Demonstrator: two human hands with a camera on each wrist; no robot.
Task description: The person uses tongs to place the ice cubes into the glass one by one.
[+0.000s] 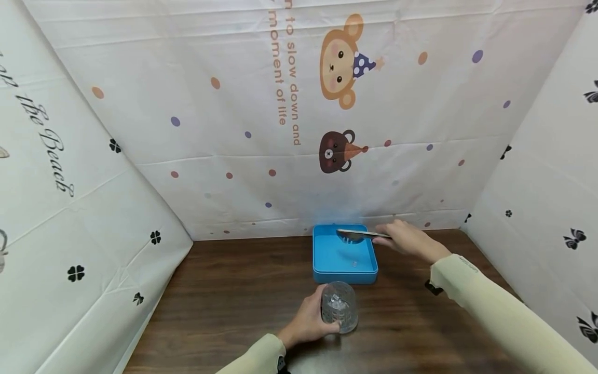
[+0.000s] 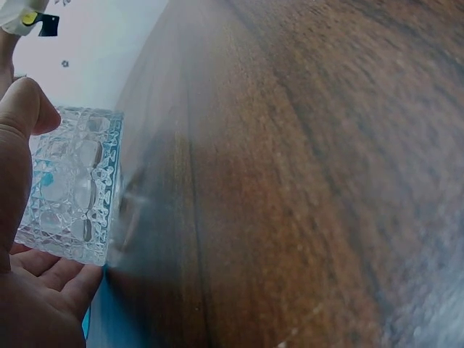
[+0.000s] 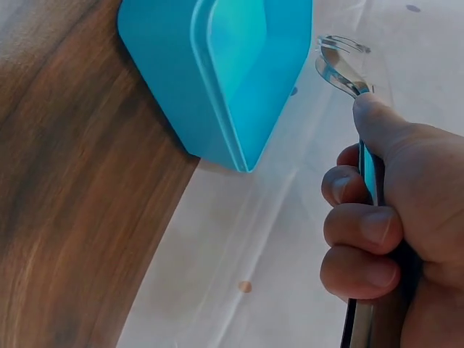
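Observation:
In the head view my left hand [image 1: 308, 317] holds a clear patterned glass [image 1: 340, 307] on the table, thumb and fingers on its sides. Clear pieces show inside the glass. The left wrist view shows the thumb on the faceted wall of the glass [image 2: 72, 181], fingers on the opposite side. My right hand [image 1: 406, 240] grips metal tongs [image 1: 369, 234], one end spoon-like and the other tined like a fork [image 3: 346, 45]. The tongs' head hangs over the far part of a blue box [image 1: 336, 254]. Whether the tongs hold anything is unclear. A small clear piece [image 1: 354, 263] lies in the box.
The dark wooden table [image 1: 238, 291] carries the box and the glass. A printed white cloth [image 1: 261, 197] rises behind the box, close to its far edge. More white cloth stands at the left [image 1: 93, 234] and right [image 1: 551, 208].

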